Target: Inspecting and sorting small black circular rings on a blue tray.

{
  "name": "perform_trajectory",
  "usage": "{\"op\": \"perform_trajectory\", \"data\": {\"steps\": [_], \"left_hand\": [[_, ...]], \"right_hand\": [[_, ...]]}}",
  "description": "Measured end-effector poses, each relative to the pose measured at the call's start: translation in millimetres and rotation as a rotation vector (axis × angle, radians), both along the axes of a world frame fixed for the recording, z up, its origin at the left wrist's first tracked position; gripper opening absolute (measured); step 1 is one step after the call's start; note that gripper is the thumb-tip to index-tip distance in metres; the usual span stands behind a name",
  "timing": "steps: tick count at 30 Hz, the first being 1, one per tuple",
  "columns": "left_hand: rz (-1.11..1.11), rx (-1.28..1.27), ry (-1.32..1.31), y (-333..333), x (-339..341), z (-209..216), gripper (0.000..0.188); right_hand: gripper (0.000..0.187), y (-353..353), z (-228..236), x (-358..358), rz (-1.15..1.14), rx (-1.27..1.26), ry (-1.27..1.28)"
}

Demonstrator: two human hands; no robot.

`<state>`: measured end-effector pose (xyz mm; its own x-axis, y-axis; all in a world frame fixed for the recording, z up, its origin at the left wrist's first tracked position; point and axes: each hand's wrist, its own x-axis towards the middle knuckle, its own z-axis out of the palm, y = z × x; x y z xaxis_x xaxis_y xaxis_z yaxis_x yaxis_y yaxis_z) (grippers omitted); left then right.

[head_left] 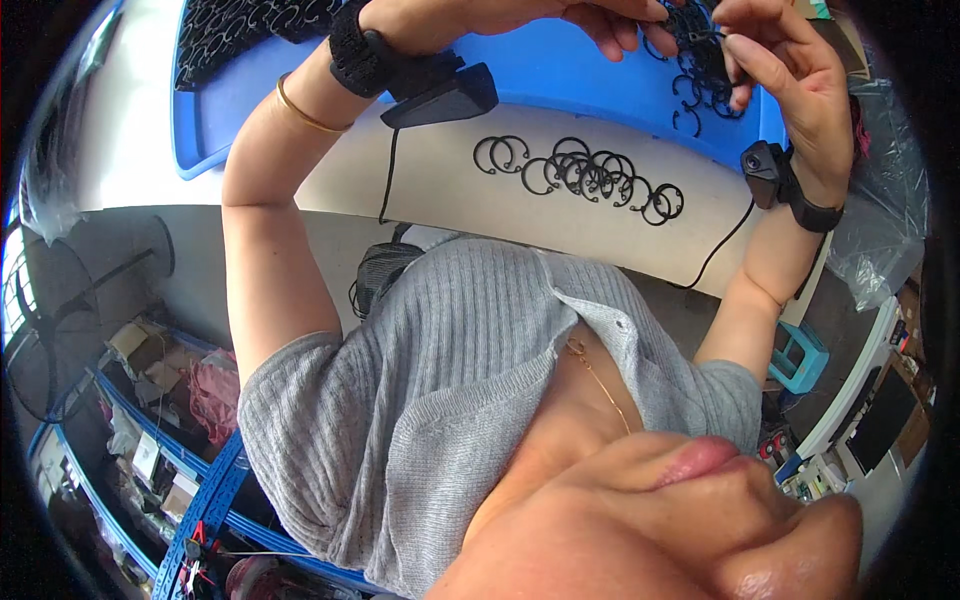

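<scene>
My left hand (pixel 590 18) reaches over a blue tray (pixel 560 78) at the top of the view, fingers bent and partly cut off by the picture edge. What its fingertips hold is too small to make out. Facing it, my right hand (pixel 800 85) pinches a black circlip (pixel 708 36) between thumb and forefinger. Below both hands, several loose black circlips (pixel 690 95) lie in the tray. More circlips (pixel 590 175) are spread in an overlapping row on the white table (pixel 440 175), between the tray and my body. Both wrists wear black straps with small devices.
Dense rows of black circlips (pixel 245 40) fill the tray's far left part. Cables hang from both wrist devices across the table edge. Clear plastic sheeting (pixel 880 190) lies at the right, above a turquoise stool (pixel 797 358). Blue shelving (pixel 210 510) with boxes stands at the lower left.
</scene>
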<state>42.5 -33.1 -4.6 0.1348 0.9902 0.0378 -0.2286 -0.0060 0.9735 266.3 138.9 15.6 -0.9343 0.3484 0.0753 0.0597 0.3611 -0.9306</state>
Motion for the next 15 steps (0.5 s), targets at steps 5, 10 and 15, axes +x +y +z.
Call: {"op": "perform_trajectory", "data": {"steps": [5,10,15], "left_hand": [[-0.002,0.012,0.014,-1.5,0.5,-0.3,0.017],[0.019,0.046,0.114,0.7,9.6,2.0,0.014],[0.19,0.203,0.501,-9.3,21.7,18.1,0.013]], "right_hand": [[0.012,-11.3,17.2,2.2,0.086,-0.047,0.026],[0.013,-19.6,20.8,-2.2,0.051,-0.078,-0.031],[0.011,-21.5,21.5,-0.7,0.102,-0.028,-0.038]]}}
